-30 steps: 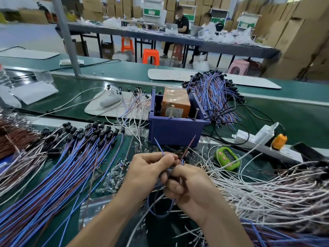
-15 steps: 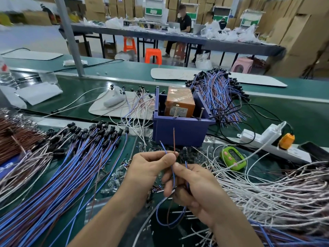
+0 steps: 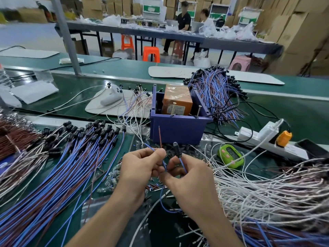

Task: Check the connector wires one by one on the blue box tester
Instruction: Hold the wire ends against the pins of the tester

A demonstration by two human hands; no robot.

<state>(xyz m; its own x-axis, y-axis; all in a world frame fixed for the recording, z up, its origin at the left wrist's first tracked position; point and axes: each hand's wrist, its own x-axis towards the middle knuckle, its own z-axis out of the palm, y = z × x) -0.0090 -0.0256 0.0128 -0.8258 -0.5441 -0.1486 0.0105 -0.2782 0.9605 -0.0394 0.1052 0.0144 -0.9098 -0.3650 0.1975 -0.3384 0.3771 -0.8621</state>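
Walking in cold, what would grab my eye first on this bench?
The left hand and right hand pinch one connector wire at centre, in front of the blue box tester. Blue and brown wires fan out at left; white wires heap at right.

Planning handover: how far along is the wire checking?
Possibly done: the wire bundle behind the blue box tester. In hand: left hand and right hand pinch one connector wire, short of the tester. Left, seemingly: the blue wires spread at left.
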